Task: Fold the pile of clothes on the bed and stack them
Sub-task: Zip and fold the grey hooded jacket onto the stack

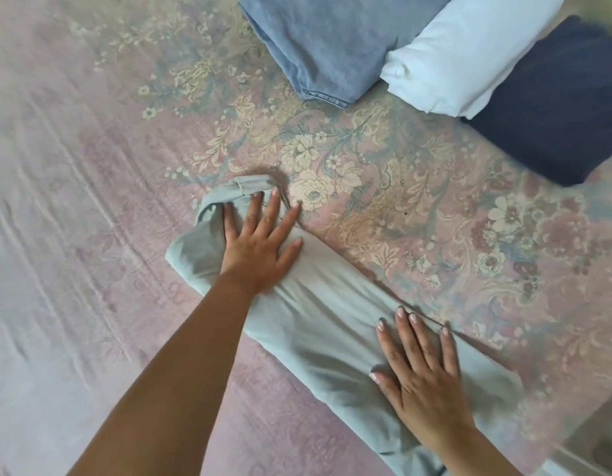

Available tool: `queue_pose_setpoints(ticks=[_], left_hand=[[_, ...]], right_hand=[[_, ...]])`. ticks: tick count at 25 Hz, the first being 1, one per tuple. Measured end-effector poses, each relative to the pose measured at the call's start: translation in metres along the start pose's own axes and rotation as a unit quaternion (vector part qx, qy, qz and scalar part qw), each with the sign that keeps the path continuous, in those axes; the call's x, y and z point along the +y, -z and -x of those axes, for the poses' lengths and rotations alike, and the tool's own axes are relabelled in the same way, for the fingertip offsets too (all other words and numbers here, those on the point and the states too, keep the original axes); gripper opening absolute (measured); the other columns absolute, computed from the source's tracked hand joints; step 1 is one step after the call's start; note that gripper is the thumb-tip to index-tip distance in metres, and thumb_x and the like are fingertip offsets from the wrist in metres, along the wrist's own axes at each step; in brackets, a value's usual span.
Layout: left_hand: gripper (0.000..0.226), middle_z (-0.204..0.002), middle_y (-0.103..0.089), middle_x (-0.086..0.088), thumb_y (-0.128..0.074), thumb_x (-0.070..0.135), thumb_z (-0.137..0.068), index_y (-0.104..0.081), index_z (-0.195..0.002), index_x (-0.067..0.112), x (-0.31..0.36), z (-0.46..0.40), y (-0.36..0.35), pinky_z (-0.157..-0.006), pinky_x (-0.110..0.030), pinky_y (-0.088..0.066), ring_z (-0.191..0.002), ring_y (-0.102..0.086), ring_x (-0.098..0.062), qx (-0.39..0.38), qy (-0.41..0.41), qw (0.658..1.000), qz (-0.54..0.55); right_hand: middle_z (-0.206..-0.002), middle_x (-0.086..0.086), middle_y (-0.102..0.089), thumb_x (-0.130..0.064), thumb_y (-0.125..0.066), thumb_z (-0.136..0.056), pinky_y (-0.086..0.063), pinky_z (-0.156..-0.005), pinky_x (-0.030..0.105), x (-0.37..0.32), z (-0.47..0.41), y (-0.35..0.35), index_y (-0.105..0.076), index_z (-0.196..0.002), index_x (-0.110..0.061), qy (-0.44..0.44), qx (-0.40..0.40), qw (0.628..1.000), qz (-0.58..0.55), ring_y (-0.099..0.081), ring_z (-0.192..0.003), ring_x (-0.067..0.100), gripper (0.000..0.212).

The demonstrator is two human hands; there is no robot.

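Fingers (409, 333) of right hand (423, 386): straight, spread, pressing flat on long pale-green folded fabric garment (318, 324); nothing gripped. Left hand (258, 242): fingers extended, flat on the garment's far end beside a rolled edge. Garment lies diagonally on pink floral bedspread (400, 201). Beyond, touching in a row: folded light-blue denim piece (325, 42), white folded cloth (469, 60), navy folded cloth (558, 108).

Left hand (256, 249) and right hand (423, 379) press flat on pale green garment (318, 321) on floral bedspread (383, 187)
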State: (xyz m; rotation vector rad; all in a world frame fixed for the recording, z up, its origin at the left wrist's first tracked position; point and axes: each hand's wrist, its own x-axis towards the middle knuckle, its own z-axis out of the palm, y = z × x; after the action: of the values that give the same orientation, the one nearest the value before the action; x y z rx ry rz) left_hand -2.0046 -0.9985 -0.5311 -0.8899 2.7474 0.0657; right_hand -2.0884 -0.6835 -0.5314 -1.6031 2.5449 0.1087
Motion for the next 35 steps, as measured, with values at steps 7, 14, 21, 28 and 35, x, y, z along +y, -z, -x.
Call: queue_pose_setpoints(ticks=[7,14,21,28,35], left_hand=[[0.064,-0.155,-0.029,-0.009,-0.01,0.056,-0.098,-0.034,-0.147,0.021,-0.007,0.019,0.007,-0.112,-0.061,-0.007,-0.143,-0.024,-0.033,0.07,-0.049,0.996,0.017],[0.065,-0.157,-0.02,-0.01,-0.005,0.054,-0.099,-0.021,-0.151,0.019,0.003,0.065,0.016,-0.117,-0.046,-0.007,-0.145,-0.019,-0.027,0.05,-0.051,0.994,0.084],[0.058,-0.141,-0.047,-0.02,-0.019,0.038,-0.103,-0.045,-0.136,-0.002,-0.013,0.093,0.016,-0.113,-0.046,-0.021,-0.132,-0.043,-0.032,0.151,0.153,0.967,0.133],[0.045,-0.114,-0.062,-0.01,-0.057,0.039,-0.088,-0.061,-0.122,0.009,-0.079,0.079,0.032,-0.096,-0.039,-0.039,-0.111,-0.05,-0.033,0.136,0.333,0.86,0.361],[0.038,-0.094,-0.044,0.002,-0.067,0.034,-0.087,-0.044,-0.06,0.02,-0.077,0.073,0.035,-0.073,-0.018,-0.033,-0.089,-0.046,-0.017,0.135,0.408,0.779,0.456]], right_hand=[[-0.153,0.015,-0.031,-0.049,-0.022,-0.099,-0.026,-0.109,0.056,0.021,0.016,0.005,-0.032,-0.146,-0.021,-0.004,0.032,0.999,0.016,-0.029,-0.14,0.033,0.056],[-0.156,0.012,-0.023,-0.045,-0.017,-0.102,-0.024,-0.111,0.051,0.046,0.01,0.026,-0.019,-0.151,-0.02,0.126,0.016,0.992,0.004,-0.02,-0.144,0.027,0.055],[-0.143,0.012,-0.048,-0.026,-0.038,-0.092,-0.039,-0.102,0.045,-0.042,-0.183,0.058,-0.044,-0.138,-0.012,0.289,0.127,0.947,-0.059,-0.045,-0.13,0.025,0.048],[-0.141,0.009,-0.049,-0.022,-0.075,-0.077,-0.026,-0.111,0.048,-0.132,-0.315,0.096,-0.058,-0.13,-0.013,0.302,-0.033,0.934,-0.189,-0.033,-0.137,0.033,0.056],[-0.096,0.011,-0.066,-0.03,-0.067,-0.08,-0.047,-0.084,0.043,-0.128,-0.343,0.098,-0.074,-0.079,-0.001,0.392,-0.019,0.908,-0.144,-0.054,-0.098,0.041,0.029]])
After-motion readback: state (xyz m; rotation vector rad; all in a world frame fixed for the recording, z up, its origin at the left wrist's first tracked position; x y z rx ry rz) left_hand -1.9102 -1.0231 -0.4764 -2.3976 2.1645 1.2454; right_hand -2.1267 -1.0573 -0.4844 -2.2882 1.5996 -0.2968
